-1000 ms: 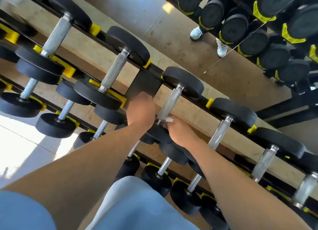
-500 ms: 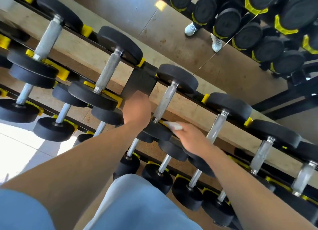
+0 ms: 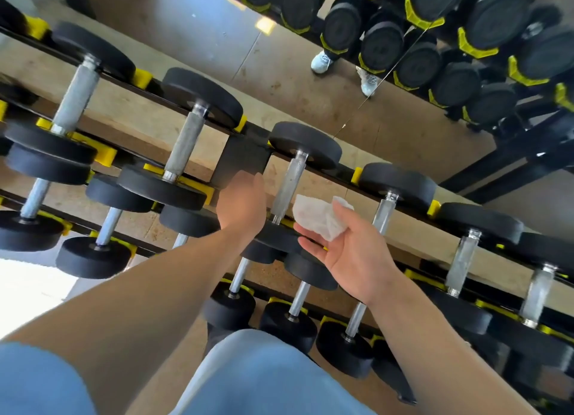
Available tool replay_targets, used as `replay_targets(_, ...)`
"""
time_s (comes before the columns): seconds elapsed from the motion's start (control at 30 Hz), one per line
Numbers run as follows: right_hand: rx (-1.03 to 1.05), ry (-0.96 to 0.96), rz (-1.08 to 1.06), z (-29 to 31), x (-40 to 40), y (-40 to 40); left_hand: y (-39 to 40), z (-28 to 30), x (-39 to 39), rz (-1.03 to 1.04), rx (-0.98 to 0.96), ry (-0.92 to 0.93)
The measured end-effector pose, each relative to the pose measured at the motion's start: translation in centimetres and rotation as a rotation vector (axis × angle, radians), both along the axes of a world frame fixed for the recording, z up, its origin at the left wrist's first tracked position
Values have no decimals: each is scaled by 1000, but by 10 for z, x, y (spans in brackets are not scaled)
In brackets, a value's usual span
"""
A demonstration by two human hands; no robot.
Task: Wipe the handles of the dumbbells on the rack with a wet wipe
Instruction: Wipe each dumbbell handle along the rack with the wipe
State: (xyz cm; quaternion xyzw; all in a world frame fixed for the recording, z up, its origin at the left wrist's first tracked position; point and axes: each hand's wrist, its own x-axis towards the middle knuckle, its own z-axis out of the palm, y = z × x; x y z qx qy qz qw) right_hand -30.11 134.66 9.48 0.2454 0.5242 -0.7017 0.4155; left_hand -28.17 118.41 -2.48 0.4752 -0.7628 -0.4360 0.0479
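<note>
Both hands near one handle: right hand pinches wet wipe, left hand relaxed

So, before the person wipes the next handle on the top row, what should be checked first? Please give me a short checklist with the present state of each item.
1. Wet wipe is in the right hand: ok, held at the fingers, palm turned up.
2. Wipe is bunched, not spread flat for wrapping a handle: not ok.
3. Next handle to the right is uncovered and free: ok.
4. Left hand is off the middle handle: ok, it sits beside it.
5. Wipe is still moist: cannot tell.
6. Dumbbells sit in their yellow cradles: ok.
</note>
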Motion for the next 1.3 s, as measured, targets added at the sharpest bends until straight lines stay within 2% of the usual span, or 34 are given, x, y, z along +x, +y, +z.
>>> replay_targets(0.07, 7, 37, -22, -1, 6, -5, 2, 10, 5, 17, 1, 39)
replay_targets(0.13, 46, 46, -56, -5, 12, -8, 8, 26, 18, 16, 34, 158)
replay_targets(0.2, 84, 48, -86, -9, 17, -10, 17, 42, 38, -81, 48, 337)
replay_targets(0.27, 61, 22, -74, -12, 22, -11, 29, 56, 60, -242, 76, 432)
replay_targets(0.37, -11, -20, -48, -10, 33, -15, 46, 65, 81, -391, 169, 358)
replay_targets(0.47, -62, -47, 19, -10, 41, -17, 54, 65, 85, -331, 213, 315)
replay_targets(0.57, 79, 19, 119, -14, 43, -20, 42, 62, 85, -275, 331, 388)
replay_targets(0.63, 276, 248, 167, -15, 42, -17, 31, 64, 85, -305, 455, 394)
replay_targets(0.7, 468, 705, 316, -7, 41, -8, 21, 66, 84, -352, 499, 377)
replay_targets(0.77, 534, 1072, 569, 1, 41, 0, 14, 69, 82, -376, 552, 351)
replay_targets(0.8, 529, 1136, 685, 1, 41, 1, 12, 71, 80, -372, 600, 331)
replay_targets(0.87, 468, 1030, 746, -3, 44, 1, 10, 73, 77, -327, 770, 299)
replay_targets(0.93, 351, 871, 546, -9, 48, -3, 9, 75, 73, -237, 972, 310)
replay_targets(1.0, 306, 760, 340, -14, 49, -9, 7, 75, 68, -190, 1081, 314)
replay_targets(1.07, 234, 556, 186, -22, 46, -15, 2, 69, 62, -216, 1012, 281)
replay_targets(1.13, 309, 445, 83, -33, 35, -23, -4, 57, 52, -215, 780, 245)
replay_targets(1.17, 453, 522, 77, -39, 26, -26, -8, 50, 46, -166, 636, 223)
replay_targets(1.23, 704, 835, 113, -46, 5, -33, -14, 33, 31, -46, 402, 159)
replay_targets(1.3, 812, 1116, 171, -50, -20, -43, -15, 20, 17, 20, 292, 66)
